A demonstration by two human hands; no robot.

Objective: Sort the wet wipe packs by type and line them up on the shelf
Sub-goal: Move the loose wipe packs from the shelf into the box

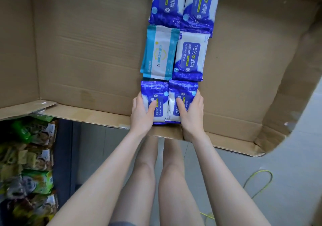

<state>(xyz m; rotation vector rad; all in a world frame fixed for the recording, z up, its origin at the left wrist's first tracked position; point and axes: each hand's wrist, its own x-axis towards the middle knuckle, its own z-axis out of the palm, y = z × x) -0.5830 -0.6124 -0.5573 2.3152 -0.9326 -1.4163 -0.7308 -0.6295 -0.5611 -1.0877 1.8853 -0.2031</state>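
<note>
Pressing L grip (142, 110), R grip (190, 111) round two nearest blue packs (169, 102).

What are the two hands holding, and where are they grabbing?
Each hand grips one blue alcohol wipe pack by its outer side edge, thumb on top: the left hand on the left pack, the right hand on the right pack.

Blue alcohol wipe packs (190, 58): glossy plastic film, crinkled at the sealed ends. Teal pack (159, 53): smoother plastic film, softer sheen. Cardboard liner (90, 51): matt brown corrugated board, creased, scuffed. Floor (296, 164): smooth pale tile.
</note>
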